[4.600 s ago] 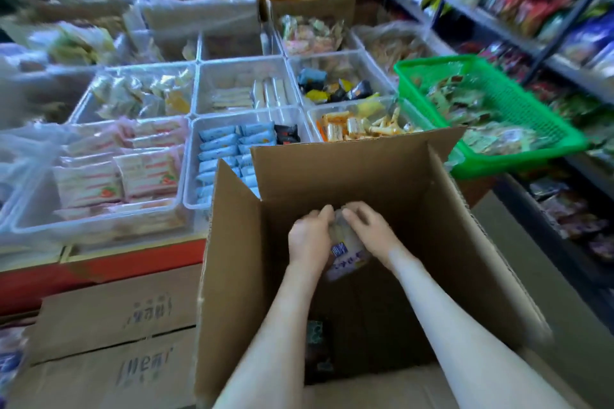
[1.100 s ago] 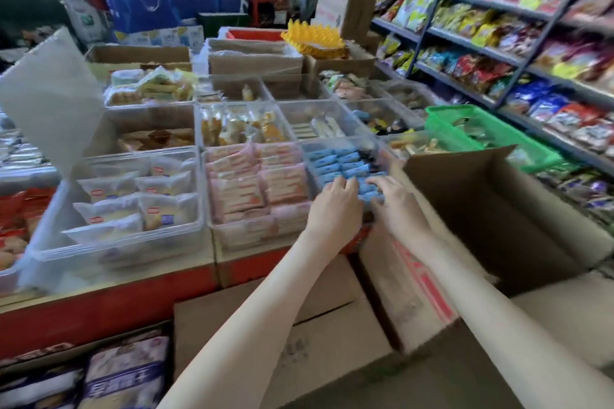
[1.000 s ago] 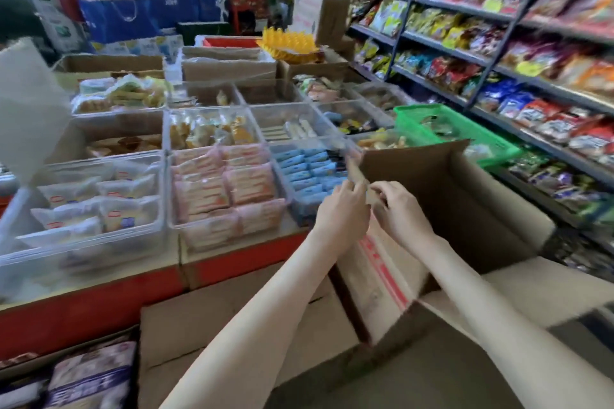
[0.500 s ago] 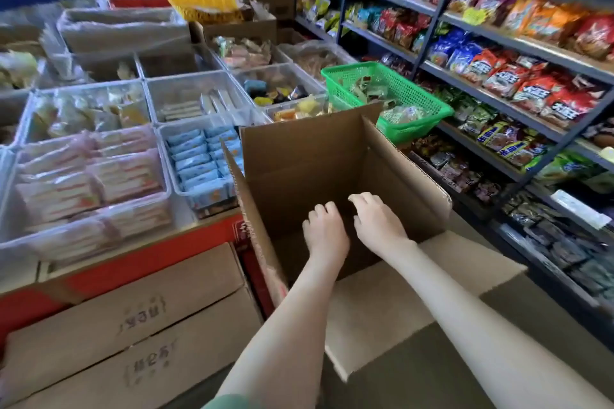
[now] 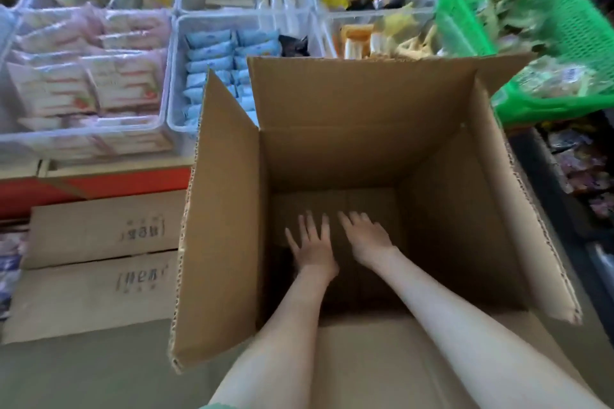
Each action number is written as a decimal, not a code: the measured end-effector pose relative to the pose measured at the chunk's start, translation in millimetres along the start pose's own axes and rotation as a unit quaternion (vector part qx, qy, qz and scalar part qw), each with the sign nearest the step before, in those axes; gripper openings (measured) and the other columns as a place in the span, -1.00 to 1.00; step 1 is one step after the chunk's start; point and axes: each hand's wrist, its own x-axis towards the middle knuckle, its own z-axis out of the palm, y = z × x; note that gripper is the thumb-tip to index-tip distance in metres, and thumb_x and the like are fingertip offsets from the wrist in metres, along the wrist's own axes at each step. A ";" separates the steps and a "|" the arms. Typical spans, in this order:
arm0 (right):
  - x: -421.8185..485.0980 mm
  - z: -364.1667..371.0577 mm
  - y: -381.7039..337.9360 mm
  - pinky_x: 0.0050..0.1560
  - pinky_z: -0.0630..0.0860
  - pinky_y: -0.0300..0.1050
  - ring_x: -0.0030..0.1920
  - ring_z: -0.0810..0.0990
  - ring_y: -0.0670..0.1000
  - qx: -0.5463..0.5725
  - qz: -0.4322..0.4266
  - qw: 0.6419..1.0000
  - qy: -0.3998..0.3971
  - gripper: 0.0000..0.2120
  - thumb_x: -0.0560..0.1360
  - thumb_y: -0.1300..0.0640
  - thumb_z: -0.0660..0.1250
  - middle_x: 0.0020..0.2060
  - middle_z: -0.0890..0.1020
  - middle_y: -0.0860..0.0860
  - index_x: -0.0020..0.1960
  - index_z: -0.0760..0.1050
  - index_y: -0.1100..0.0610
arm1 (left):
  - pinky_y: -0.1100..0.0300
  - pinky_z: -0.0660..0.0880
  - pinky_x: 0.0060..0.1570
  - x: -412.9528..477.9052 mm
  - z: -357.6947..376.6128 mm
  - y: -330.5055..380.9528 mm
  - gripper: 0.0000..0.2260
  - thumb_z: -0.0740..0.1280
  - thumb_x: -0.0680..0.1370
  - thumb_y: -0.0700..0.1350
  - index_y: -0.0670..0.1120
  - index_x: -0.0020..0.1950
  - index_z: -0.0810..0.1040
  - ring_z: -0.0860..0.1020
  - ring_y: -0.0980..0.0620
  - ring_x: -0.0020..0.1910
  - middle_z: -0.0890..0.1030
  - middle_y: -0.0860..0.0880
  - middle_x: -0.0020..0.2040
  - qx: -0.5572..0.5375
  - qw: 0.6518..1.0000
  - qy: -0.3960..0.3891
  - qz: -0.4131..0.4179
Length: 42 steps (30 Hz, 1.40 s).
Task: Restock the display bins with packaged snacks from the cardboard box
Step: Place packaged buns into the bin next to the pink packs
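A tall open cardboard box (image 5: pixel 332 149) stands in front of me with its flaps up. Both my arms reach down inside it. My left hand (image 5: pixel 314 242) and my right hand (image 5: pixel 367 237) hang side by side above the box's dim bottom, fingers spread and straight, holding nothing. No packets show in the part of the box that I can see. Just beyond the box's left flap sits a clear bin (image 5: pixel 177 90) with several light-blue snack packets (image 5: pixel 209 51) in rows.
More clear bins hold pink-and-white packets (image 5: pixel 89 76), orange and yellow snacks (image 5: pixel 375 40) and mixed sweets. A green basket (image 5: pixel 531 20) stands at the right. Closed cartons (image 5: pixel 96 259) are stacked at the left under a red counter edge. Dark shelves run along the right.
My hands left the blue-packet bin and swung right to the box. They have dropped from its rim deep inside. My view tilted down over the box.
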 end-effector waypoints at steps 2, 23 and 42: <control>12.0 9.6 0.6 0.44 0.16 0.07 0.52 0.04 0.15 -0.016 -0.016 0.999 -0.035 -0.15 0.47 0.34 0.32 0.53 0.06 0.09 0.56 -0.12 0.02 | -0.26 -0.32 0.38 8.4 6.2 0.1 -0.10 0.32 0.53 -0.01 0.01 0.51 -0.38 -0.39 -0.18 0.47 -0.42 -0.16 0.49 0.011 0.999 -0.036 -0.017; 104.1 133.7 9.3 0.45 0.09 0.22 0.52 -0.10 0.22 0.125 -0.023 0.955 -0.267 0.09 0.36 -0.04 0.48 0.54 -0.16 0.12 0.54 -0.28 0.00 | 0.00 0.00 0.48 101.2 77.0 -35.5 0.11 0.47 0.40 0.12 -0.16 0.51 -0.36 -0.16 -0.23 0.52 -0.28 -0.20 0.53 -0.123 0.970 -0.180 -0.109; 73.2 64.4 44.4 -0.23 0.59 -0.10 -0.23 0.63 0.06 0.731 0.198 0.607 -0.242 -0.78 0.46 0.07 0.40 -0.18 0.64 0.12 0.01 0.54 0.20 | 0.00 0.61 -0.12 86.7 27.3 -8.2 -0.49 0.43 0.43 0.13 -0.15 0.25 0.51 0.63 -0.14 -0.14 0.62 -0.22 0.10 -0.676 0.669 -0.236 -0.197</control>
